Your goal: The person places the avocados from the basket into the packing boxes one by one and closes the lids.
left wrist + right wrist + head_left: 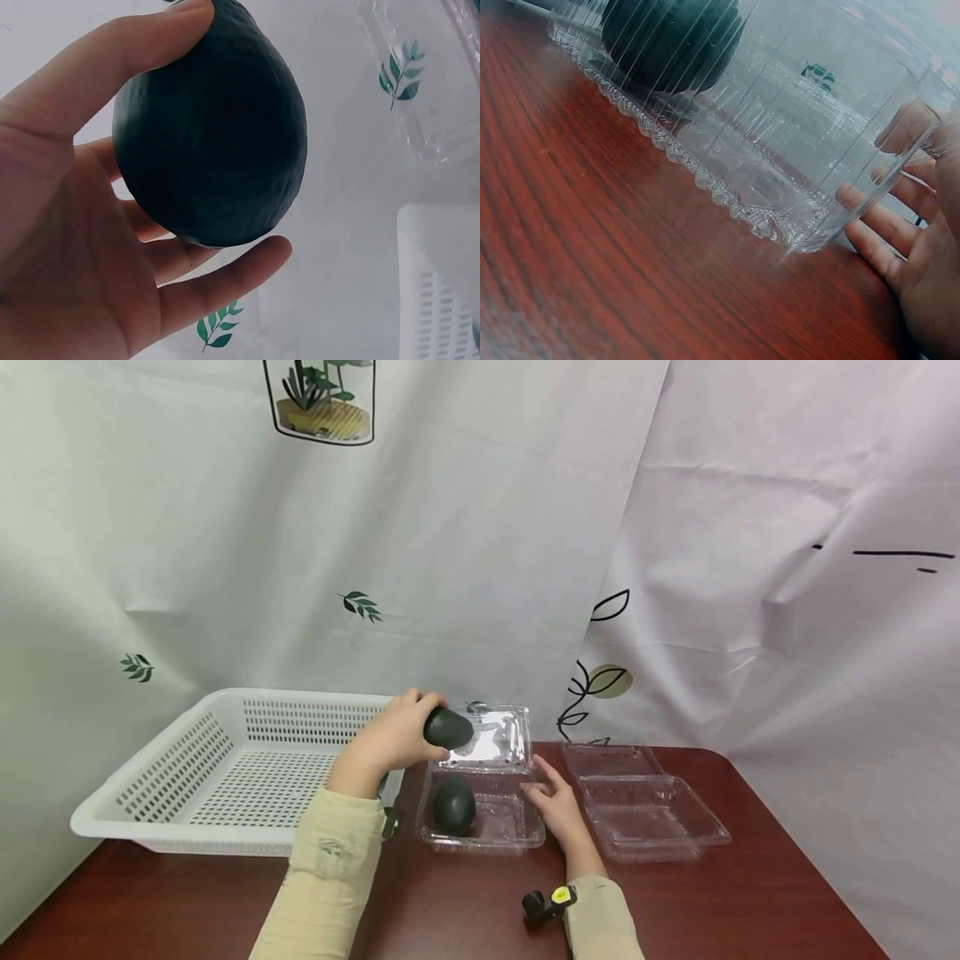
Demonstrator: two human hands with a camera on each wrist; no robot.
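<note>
My left hand [392,737] grips a dark green avocado [447,728] above the table. In the left wrist view, its thumb and fingers curve round the avocado [214,135]. Below it stands a clear plastic clamshell box [510,842], its lid [501,739] raised at the back. A second avocado [453,806] sits in the left part of that box, upright with its narrow end up. My right hand [557,806] holds the box's right wall; in the right wrist view the thumb hooks over the rim and the fingers [885,225] lie outside.
To the left is a white perforated plastic basket [187,837]; my left arm hides its right part. Another open clear clamshell box [652,818] stands on the right of the dark red table [742,893]. Behind the table hangs a pale printed cloth [480,568].
</note>
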